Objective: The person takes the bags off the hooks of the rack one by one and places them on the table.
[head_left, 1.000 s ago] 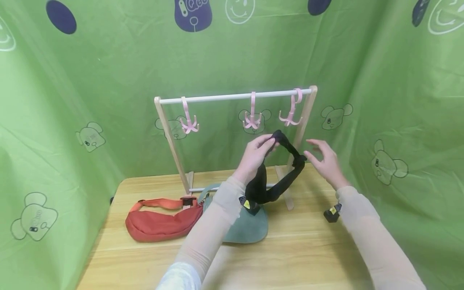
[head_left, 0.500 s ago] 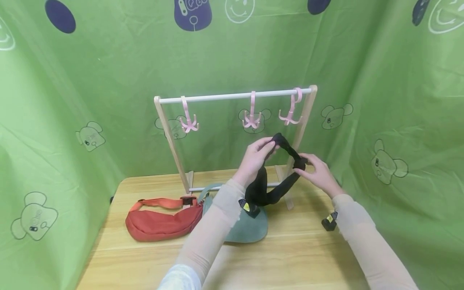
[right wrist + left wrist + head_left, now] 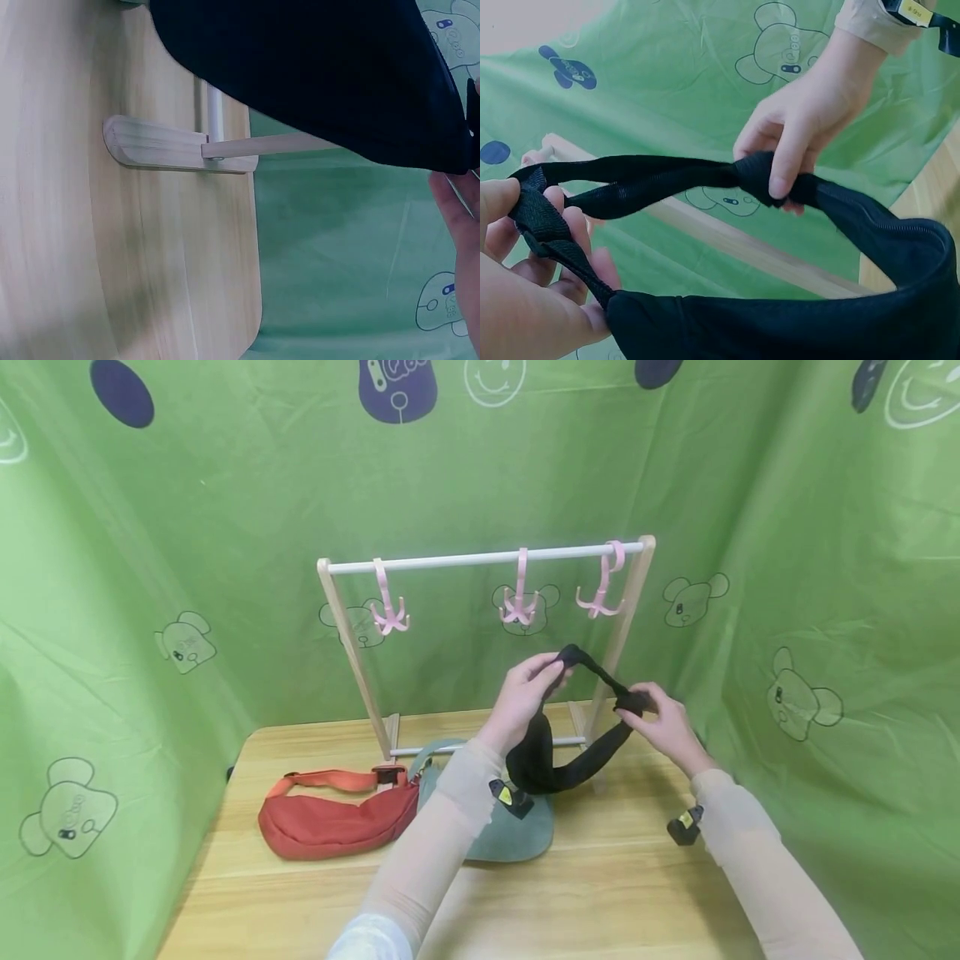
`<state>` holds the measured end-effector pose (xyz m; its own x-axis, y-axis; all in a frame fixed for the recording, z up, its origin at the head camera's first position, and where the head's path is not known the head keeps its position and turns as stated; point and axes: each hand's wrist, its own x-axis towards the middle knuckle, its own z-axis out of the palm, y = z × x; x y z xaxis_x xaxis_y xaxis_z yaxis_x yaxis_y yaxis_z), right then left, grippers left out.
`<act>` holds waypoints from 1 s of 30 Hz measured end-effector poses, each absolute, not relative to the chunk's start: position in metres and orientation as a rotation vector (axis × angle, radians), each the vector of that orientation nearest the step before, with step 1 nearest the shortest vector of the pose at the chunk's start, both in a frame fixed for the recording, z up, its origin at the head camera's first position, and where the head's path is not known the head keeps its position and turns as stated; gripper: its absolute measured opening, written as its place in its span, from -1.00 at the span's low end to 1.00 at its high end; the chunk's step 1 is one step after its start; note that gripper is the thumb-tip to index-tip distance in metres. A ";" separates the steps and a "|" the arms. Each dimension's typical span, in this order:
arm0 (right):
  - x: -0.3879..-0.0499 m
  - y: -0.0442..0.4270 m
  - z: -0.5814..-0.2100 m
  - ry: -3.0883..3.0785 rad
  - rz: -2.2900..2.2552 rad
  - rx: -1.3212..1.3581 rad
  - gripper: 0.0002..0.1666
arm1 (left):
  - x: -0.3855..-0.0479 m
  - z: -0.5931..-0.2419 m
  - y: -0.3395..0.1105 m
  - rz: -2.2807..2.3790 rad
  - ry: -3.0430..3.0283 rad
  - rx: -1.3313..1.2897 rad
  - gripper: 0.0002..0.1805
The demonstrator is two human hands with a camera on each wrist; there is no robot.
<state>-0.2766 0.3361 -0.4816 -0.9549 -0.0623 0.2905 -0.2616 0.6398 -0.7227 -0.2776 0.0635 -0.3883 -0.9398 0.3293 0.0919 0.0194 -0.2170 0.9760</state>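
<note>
A black cloth bag [image 3: 558, 774] hangs in the air between both hands, its strap forming a loop. My left hand [image 3: 522, 695] pinches the top of the strap between thumb and fingers. At the right, my right hand [image 3: 666, 727] grips the knotted part of the strap. The left wrist view shows this knot [image 3: 759, 178] under the right thumb, and a zip runs along the bag's edge. In the right wrist view the bag's body [image 3: 315, 75] fills the top, and only part of the right hand [image 3: 461, 225] shows.
Behind the hands stands a wood-sided rack with a white rail [image 3: 450, 561], carrying pink hooks [image 3: 390, 620]. On the table [image 3: 600, 893] lie a red waist bag [image 3: 337, 827] and a teal bag [image 3: 517, 839], partly hidden by the left arm. Green curtains [image 3: 480, 468] surround the table.
My right hand has moved in from beside the bag and taken hold of the strap's knot. The left hand and bag have sunk slightly; the loop is drawn a little wider.
</note>
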 end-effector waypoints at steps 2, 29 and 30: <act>-0.276 0.338 -0.482 -2.592 1.195 0.256 -0.48 | -0.277 -0.389 0.061 2.262 1.836 0.418 -0.66; -0.252 0.357 -0.445 -2.447 1.229 0.142 -0.55 | -0.271 -0.415 0.042 2.153 1.964 0.373 -0.71; -0.251 0.357 -0.445 -2.447 1.236 0.133 -0.56 | -0.271 -0.417 0.042 2.146 1.971 0.377 -0.71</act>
